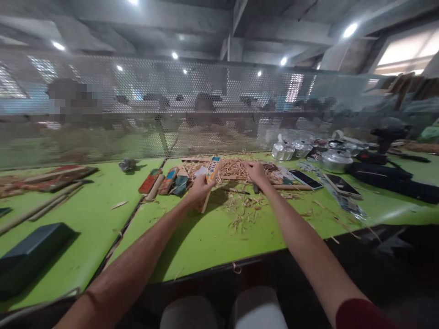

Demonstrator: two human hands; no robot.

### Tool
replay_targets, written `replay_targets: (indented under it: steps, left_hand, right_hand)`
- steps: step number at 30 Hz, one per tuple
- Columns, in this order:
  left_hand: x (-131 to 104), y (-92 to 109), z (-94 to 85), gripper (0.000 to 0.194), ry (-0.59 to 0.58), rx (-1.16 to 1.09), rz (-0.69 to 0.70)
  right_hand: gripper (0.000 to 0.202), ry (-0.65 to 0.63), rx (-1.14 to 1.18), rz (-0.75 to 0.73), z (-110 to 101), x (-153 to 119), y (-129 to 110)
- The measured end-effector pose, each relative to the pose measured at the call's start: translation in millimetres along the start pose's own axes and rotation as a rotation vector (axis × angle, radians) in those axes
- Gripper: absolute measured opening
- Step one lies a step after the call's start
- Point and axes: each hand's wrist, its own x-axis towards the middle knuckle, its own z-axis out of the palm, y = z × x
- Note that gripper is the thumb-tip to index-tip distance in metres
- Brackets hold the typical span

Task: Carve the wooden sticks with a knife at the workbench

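Observation:
My left hand [200, 191] is closed round a flat wooden piece [214, 168] with a blue, white and yellow pattern, tilted upright above the green table [192, 246]. Over the pile of wood shavings [233, 169], my right hand [256, 173] has its fingers bent together; what they hold, if anything, is too small to tell. A short dark object [255, 188] lies just below that hand. Left of my left hand are a red and green block [150, 181], a second painted block [168, 181] and a crumpled dark green piece [180, 185].
Metal kettles [336, 160], a phone [306, 179], another phone [342, 185] and a black bag [394, 180] are on the right. A dark block [34, 256] and wooden sticks [48, 201] lie left. A perforated metal screen [219, 123] stands behind, with people beyond it.

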Motion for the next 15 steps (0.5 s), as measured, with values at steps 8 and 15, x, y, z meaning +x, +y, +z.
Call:
replay_targets:
  steps: [8, 15]
  left_hand:
    - [0, -4, 2.3, 0.017, 0.046, 0.042, 0.014]
    - [-1, -1, 0.6, 0.015, 0.044, 0.080, 0.025]
  right_hand:
    - [0.033, -0.136, 0.206, -0.012, 18, -4, -18]
    - [0.028, -0.162, 0.314, -0.012, 18, -7, -25]
